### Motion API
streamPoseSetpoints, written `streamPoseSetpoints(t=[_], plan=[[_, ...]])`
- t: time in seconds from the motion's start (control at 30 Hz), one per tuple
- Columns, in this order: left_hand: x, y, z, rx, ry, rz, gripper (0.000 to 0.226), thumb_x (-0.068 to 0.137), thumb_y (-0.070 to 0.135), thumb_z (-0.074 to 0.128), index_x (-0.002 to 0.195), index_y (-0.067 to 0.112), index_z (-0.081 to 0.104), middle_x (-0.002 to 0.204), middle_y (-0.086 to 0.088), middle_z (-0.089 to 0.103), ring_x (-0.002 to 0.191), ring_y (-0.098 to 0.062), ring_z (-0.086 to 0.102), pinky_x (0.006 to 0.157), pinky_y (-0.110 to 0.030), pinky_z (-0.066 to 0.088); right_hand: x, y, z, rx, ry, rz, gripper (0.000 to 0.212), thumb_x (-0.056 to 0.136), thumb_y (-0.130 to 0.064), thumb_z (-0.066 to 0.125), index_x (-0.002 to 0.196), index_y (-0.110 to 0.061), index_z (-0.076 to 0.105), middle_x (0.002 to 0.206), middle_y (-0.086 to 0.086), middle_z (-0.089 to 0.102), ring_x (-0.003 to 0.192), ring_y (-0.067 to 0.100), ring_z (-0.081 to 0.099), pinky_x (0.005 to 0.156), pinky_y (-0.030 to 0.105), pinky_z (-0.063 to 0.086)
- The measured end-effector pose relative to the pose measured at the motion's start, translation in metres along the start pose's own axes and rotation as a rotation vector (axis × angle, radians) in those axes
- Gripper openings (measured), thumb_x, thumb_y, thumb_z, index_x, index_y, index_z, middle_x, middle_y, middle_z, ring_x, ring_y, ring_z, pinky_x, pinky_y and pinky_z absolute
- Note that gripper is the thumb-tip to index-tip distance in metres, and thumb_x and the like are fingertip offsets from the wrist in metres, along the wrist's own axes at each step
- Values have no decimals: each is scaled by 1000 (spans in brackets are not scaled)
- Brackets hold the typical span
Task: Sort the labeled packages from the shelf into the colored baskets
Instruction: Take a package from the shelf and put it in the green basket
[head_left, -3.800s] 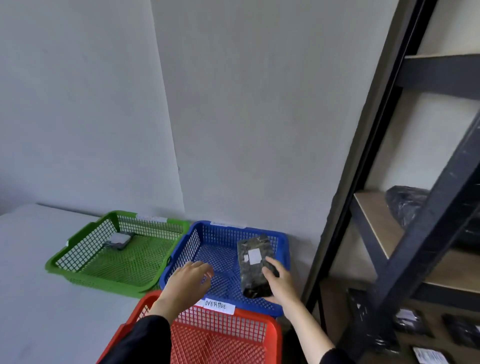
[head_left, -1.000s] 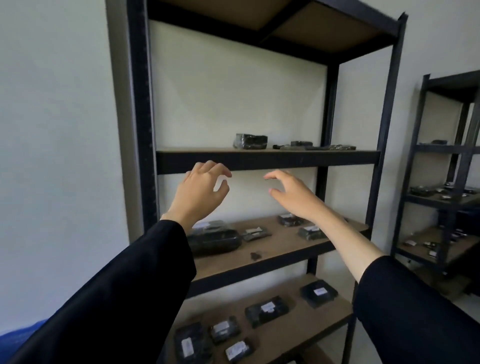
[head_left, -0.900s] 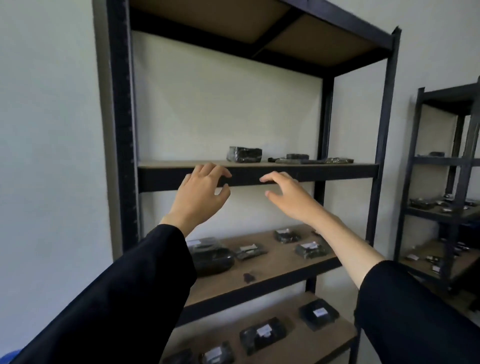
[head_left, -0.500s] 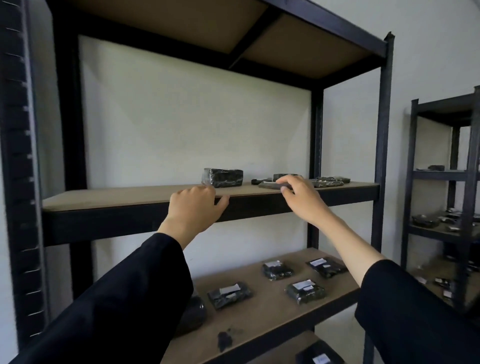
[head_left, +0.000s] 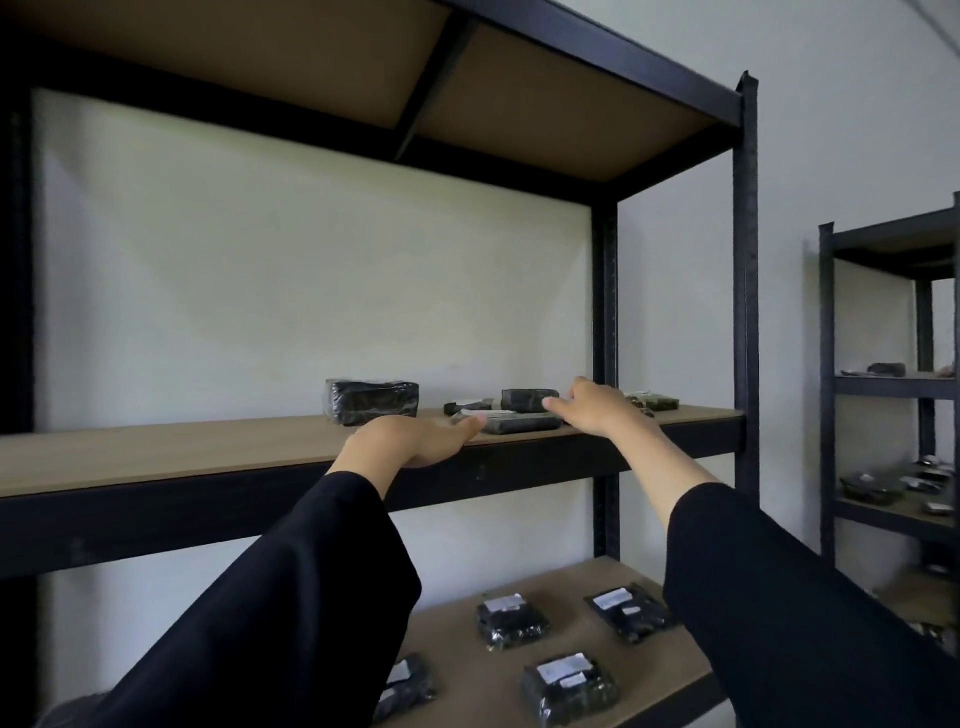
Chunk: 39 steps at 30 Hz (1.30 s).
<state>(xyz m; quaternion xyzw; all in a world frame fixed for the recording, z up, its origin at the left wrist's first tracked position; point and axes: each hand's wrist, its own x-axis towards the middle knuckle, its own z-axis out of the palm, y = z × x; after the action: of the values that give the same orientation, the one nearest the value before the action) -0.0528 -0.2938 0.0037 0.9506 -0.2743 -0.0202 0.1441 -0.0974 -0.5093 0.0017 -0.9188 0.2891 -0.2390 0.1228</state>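
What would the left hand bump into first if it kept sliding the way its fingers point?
Probably the flat dark package lying on the shelf board; the left hand points right at it, fingertips almost touching, though depth is hard to judge.

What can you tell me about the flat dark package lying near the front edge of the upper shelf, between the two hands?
The flat package is a thin, dark slab in what looks like glossy plastic wrap, with a pale label at its left end. It lies flat near the front edge of the upper shelf. The left hand reaches its fingertips to the left end; the right hand hovers over its right end. Actual contact cannot be told.
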Motion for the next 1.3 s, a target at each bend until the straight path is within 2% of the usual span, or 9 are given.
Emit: streamPoseSetpoints(t=[0.1,0.2,0.33,0.5,0.6,0.67,0.83,1.0,1.3], plan=[[6,19,1,-32,-18,2,82,84,75,16,147,23,22,156,-5,15,143,-27,14,114,-39,14,12,1,6,-43,35,-31,63,92,-59,33,129,-9,48,135,14,48,134,37,27,106,46,33],[12,32,2,-14,-18,-13,79,87,71,15,147,20,20,156,-8,14,143,-27,15,112,-37,16,17,-5,13,-59,82,-102,64,93,-57,29,120,-7,57,133,15,49,131,36,28,101,45,33],[28,36,8,-15,10,-57,79,84,75,13,147,28,22,156,-7,14,143,-28,15,112,-38,16,22,-22,24,-82,-42,-141,71,93,-60,24,135,-7,45,143,15,42,136,34,24,107,43,24],[53,20,16,-19,43,-35,114,40,103,15,139,47,30,153,3,28,139,-24,27,113,-44,20,32,-25,32,-59,-76,-170,64,93,-56,25,134,-10,46,144,12,40,134,35,23,108,44,20],[50,25,19,-94,16,56,71,84,73,26,144,36,27,153,3,26,140,-21,25,115,-39,16,30,-20,33,51,-45,-205,61,94,-54,28,130,-7,45,139,15,44,132,36,27,107,46,23],[49,25,18,-139,4,104,57,92,61,28,143,35,29,153,5,26,140,-19,24,116,-38,14,27,-17,34,187,16,-257,63,94,-53,33,132,-2,36,135,17,46,129,36,33,103,45,30],[47,23,17,-149,22,134,46,96,52,30,139,38,35,149,5,33,137,-17,29,113,-35,16,23,-8,34,641,83,-393,49,90,-42,54,117,-8,31,118,4,53,103,22,52,81,35,42],[47,24,16,-124,28,152,44,98,45,29,141,36,32,151,6,29,139,-16,24,113,-33,13,34,-1,35,836,-10,-459,55,81,-37,68,120,-14,36,127,8,56,112,21,57,99,44,45],[46,19,17,-6,97,145,44,98,48,22,140,39,33,152,4,28,141,-23,22,116,-41,13,35,1,27,837,-113,-473,56,81,-38,68,125,-14,41,137,8,48,127,23,47,106,46,39]])
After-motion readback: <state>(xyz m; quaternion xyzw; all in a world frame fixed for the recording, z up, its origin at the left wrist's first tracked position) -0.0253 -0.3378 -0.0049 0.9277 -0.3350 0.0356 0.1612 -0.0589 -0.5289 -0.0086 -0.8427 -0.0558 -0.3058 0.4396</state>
